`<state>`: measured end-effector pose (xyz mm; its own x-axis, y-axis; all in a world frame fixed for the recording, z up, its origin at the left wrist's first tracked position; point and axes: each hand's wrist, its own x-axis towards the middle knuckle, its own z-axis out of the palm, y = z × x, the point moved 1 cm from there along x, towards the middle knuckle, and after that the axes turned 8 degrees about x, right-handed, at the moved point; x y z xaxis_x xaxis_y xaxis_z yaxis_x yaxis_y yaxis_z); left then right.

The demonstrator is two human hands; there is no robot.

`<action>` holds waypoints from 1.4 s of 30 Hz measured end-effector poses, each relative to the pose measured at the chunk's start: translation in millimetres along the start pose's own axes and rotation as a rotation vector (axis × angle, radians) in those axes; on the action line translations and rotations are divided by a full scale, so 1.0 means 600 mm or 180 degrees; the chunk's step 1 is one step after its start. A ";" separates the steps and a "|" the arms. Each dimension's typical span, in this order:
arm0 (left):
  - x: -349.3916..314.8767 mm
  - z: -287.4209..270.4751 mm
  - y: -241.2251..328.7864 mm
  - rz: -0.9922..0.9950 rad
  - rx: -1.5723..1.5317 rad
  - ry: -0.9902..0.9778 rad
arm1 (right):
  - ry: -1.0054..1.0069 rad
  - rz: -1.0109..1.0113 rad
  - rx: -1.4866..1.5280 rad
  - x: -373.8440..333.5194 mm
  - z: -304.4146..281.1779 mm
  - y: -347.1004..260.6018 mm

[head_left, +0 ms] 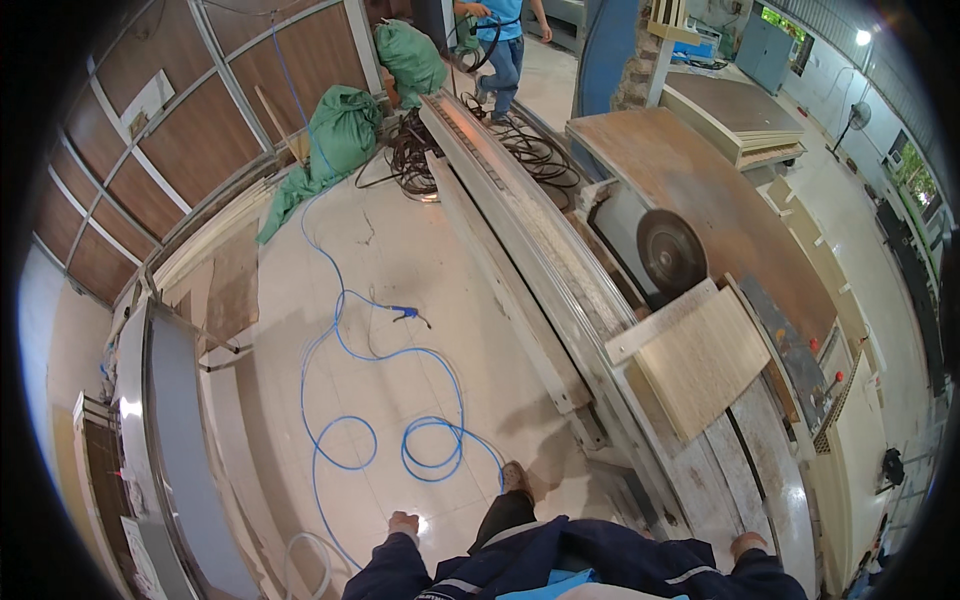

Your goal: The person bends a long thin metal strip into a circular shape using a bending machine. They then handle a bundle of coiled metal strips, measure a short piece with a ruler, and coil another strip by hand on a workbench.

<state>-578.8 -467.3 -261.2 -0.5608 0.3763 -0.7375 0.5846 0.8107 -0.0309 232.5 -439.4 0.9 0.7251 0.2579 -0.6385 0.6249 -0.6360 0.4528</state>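
My left hand (404, 524) hangs over the pale floor at the lower middle, its fingers curled in and nothing visible in them. My right hand (748, 545) is low by the near end of the sliding table saw (715, 480); its fingers are too foreshortened to make out. Ahead of it a light wooden panel (705, 358) lies across the saw's bed. Just beyond the panel stands a round dark saw blade (671, 252). On the floor to the left a blue air hose (460, 400) lies in loops, with a blue air blow gun (405, 313) at one end.
Green sacks (345, 130) lean by the panelled wall at the far left. Dark cables (412, 160) are heaped at the saw's far end, where another person (500, 45) in blue stands. A grey-topped bench (190, 440) runs along the left. Stacked boards (735, 110) and a fan (858, 116) are at the right.
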 end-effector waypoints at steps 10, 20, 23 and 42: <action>0.208 -0.545 0.251 0.0804 -0.1020 0.1829 | 0.0475 -0.4538 0.1468 -0.430 -0.347 -0.855; 0.263 -0.737 0.208 0.0288 -0.1406 0.2184 | 0.1001 -0.5533 0.3281 -0.655 -0.907 -1.579; 0.279 -0.606 0.153 -0.0089 -0.1389 0.1494 | 0.1888 -0.5318 0.3291 -0.671 -1.070 -1.758; 1.149 -1.396 0.461 0.0856 -0.2121 0.2233 | 0.3147 -0.3497 0.2346 -0.574 -1.649 -2.452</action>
<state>-1294.6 391.9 -213.0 -0.8027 0.5890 -0.0934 0.4156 0.6649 0.6206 -650.3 1127.3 170.2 0.1291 0.9401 0.3156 0.8776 0.0399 -0.4778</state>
